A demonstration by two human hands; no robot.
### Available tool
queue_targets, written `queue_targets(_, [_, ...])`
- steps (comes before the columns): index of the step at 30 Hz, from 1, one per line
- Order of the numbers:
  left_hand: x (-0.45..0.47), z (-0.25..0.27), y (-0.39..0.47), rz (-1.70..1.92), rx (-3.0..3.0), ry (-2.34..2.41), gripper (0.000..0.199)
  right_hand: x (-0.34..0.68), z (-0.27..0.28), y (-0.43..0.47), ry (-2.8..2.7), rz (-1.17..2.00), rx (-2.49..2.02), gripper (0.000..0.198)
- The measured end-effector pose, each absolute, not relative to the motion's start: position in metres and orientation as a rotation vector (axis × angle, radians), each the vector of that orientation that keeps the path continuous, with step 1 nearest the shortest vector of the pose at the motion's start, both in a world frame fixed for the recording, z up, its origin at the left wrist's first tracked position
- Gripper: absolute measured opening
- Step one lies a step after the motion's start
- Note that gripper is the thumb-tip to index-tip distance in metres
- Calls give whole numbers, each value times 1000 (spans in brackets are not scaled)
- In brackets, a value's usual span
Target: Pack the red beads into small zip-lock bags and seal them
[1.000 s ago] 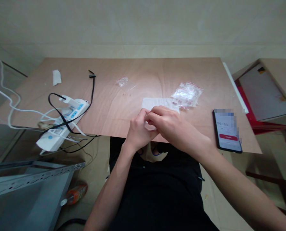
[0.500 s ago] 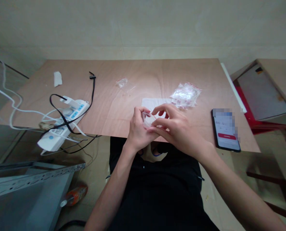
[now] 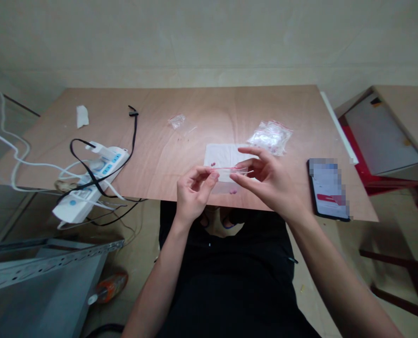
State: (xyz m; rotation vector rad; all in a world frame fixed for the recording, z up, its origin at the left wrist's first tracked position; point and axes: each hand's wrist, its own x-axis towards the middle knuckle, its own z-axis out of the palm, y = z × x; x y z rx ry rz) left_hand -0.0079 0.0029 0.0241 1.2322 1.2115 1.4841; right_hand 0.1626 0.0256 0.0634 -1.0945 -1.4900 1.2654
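A small clear zip-lock bag [image 3: 225, 188] with a red line along its top hangs between my hands, near the table's front edge. Small pinkish-red pieces [image 3: 233, 191] lie at its bottom. My left hand [image 3: 194, 190] pinches the bag's upper left corner between thumb and fingers. At the right end of the red line, my right hand [image 3: 265, 176] holds the bag with thumb and fingers, the index finger raised. Behind the bag is a white sheet [image 3: 221, 151], partly hidden, with a few dark red bits [image 3: 213, 164] on it.
A pile of clear bags [image 3: 270, 136] lies behind my right hand, a smaller bag [image 3: 176, 121] farther left. A phone [image 3: 327, 190] rests at the right. A power strip [image 3: 89, 188] with tangled cables crosses the left front edge. Scrap paper [image 3: 82, 116] lies back left.
My hands have moved apart, my left hand leftward. The bag, bunched between them before, is now stretched out with its red line level. More of the white sheet and the red bits show.
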Motion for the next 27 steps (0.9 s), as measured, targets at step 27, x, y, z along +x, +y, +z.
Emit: queue_targets(27, [-5,34,3,1326,1314,1184,16,158,48,15,-1289,1447,-1059,19])
